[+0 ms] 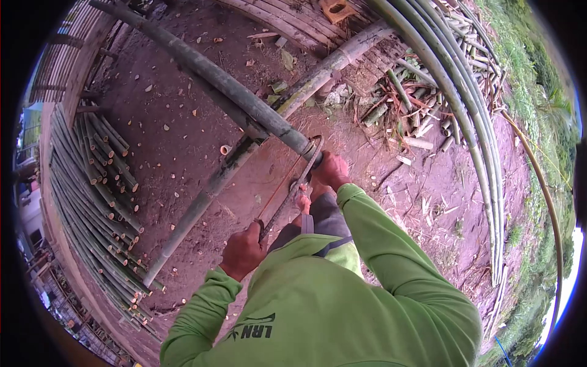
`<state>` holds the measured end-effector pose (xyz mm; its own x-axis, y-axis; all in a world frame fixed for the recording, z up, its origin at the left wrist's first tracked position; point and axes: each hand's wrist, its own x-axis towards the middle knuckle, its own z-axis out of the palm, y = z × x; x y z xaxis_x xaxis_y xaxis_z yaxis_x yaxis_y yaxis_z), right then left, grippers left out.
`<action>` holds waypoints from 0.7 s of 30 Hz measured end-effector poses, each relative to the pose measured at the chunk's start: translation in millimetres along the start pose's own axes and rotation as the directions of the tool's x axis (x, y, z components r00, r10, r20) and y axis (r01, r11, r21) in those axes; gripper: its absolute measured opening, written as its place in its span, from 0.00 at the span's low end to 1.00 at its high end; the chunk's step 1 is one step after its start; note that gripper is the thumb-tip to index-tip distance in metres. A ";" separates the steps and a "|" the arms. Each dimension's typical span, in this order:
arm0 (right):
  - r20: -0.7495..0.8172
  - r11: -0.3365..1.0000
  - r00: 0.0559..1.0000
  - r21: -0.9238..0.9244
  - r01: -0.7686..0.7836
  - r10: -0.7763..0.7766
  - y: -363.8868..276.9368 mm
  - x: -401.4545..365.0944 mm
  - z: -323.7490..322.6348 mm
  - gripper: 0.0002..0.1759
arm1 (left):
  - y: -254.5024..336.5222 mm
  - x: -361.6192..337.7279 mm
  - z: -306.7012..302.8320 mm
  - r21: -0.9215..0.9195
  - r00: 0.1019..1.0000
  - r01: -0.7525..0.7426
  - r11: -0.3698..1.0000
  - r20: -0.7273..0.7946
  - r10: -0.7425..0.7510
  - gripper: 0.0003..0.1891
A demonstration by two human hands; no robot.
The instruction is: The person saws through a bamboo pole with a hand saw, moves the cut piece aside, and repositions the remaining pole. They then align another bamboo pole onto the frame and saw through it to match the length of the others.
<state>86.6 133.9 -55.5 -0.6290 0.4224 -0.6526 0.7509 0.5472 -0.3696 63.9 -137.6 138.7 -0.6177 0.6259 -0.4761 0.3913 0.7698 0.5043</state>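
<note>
A thick bamboo pole runs from the upper left to the middle, its near end in front of my body. It lies across a second pole that slants from lower left to upper right. My left hand is closed on the lower end of a bow-shaped saw, whose thin blade stretches up toward the pole's end. My right hand is closed beside that end, near the saw's upper curve; its fingers are partly hidden, and what they grip is unclear.
Many cut bamboo poles are stacked at the left. Long bent poles arch down the right side, beside a heap of cut pieces. A hollow block sits at the top. My feet are below the saw.
</note>
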 end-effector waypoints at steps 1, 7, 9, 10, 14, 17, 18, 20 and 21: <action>0.009 1.000 1.000 0.017 -0.004 0.004 -2.4 -0.5 -2.4 0.22 | -1.5 -5.3 -4.6 0.019 1.000 0.018 1.000 0.017 -0.018 0.10; 0.000 1.000 1.000 -0.009 -0.018 0.018 -8.8 0.3 -1.2 0.23 | -7.1 139.8 73.0 0.037 0.996 -0.059 0.998 -0.066 0.062 0.11; 0.099 0.999 0.995 0.034 -0.023 0.019 -9.5 -2.2 -9.9 0.27 | 1.4 148.9 76.7 0.017 0.995 -0.071 0.997 -0.075 0.072 0.11; 0.050 0.999 0.998 0.007 0.031 -0.031 -8.2 -12.4 6.4 0.27 | 2.5 131.3 70.6 -0.010 0.996 -0.067 0.998 -0.057 0.066 0.10; -0.179 0.968 0.968 -0.209 0.139 -0.177 7.3 -10.9 64.0 0.32 | -8.3 112.6 57.8 -0.050 0.999 -0.048 0.998 0.007 0.048 0.10; 0.031 0.995 0.994 0.015 0.100 -0.100 -9.4 -12.6 30.3 0.30 | -21.5 94.3 54.2 -0.053 1.000 -0.018 0.998 0.007 0.019 0.12; 0.042 0.997 0.997 0.050 0.061 -0.063 -8.2 -10.2 31.6 0.29 | -30.8 89.1 58.0 -0.091 0.999 -0.030 0.995 -0.018 0.028 0.12; -0.032 0.996 0.997 -0.053 0.075 -0.077 -2.5 -4.8 36.2 0.28 | -41.7 92.6 60.5 -0.096 0.992 -0.107 0.990 -0.074 0.100 0.13; -0.052 0.993 0.995 -0.091 0.075 -0.080 0.5 -8.5 39.1 0.28 | -35.0 84.7 53.9 -0.125 0.994 -0.091 0.988 -0.074 0.082 0.13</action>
<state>100.2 102.3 -76.0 -0.6965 0.4143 -0.5859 0.6804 0.6406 -0.3559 34.6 -104.8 41.9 -0.6323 0.6759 -0.3786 0.3572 0.6880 0.6317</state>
